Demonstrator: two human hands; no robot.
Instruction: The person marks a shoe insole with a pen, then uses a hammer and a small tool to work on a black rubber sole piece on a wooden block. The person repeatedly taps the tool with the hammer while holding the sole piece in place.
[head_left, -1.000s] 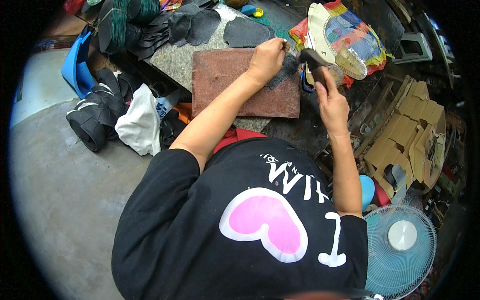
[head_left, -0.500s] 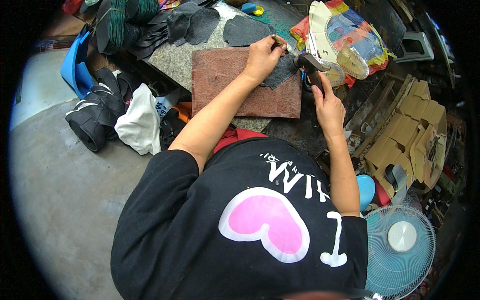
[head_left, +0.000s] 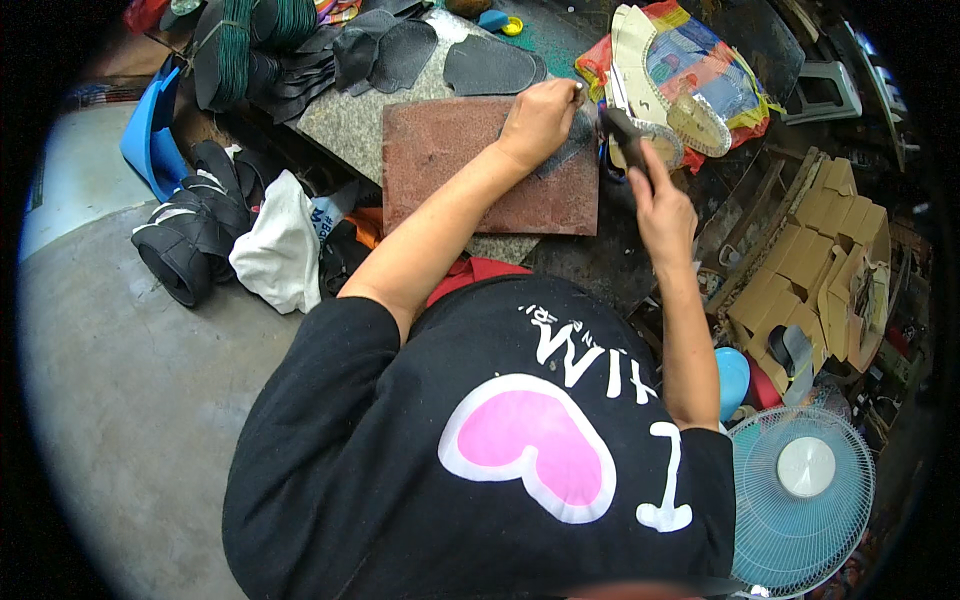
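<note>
My left hand (head_left: 540, 120) is closed in a fist above the brown-red board (head_left: 440, 165). A short punch-like tool (head_left: 578, 89) shows only its pale top end at the fingers; the rest is hidden. Under that hand, a dark grey leather piece (head_left: 572, 150) lies on the board's right part, partly covered. My right hand (head_left: 665, 215) grips the handle of a hammer (head_left: 627, 140), tilted beside the board's right edge. Its dark head is raised just right of my left fist, apart from it.
More dark leather pieces (head_left: 490, 66) lie on the speckled stone slab (head_left: 345, 125). Pale curved shoe parts (head_left: 632, 60) rest on a colourful mesh bag (head_left: 700, 60) at the far right. Cardboard (head_left: 810, 260) and a fan (head_left: 800, 500) stand on the right; white cloth (head_left: 280, 245) hangs left.
My left fist has turned and shifted slightly right and nearer, covering more of the leather piece. The hammer has swung more upright, its head blurred, while my right hand stays close to where it was.
</note>
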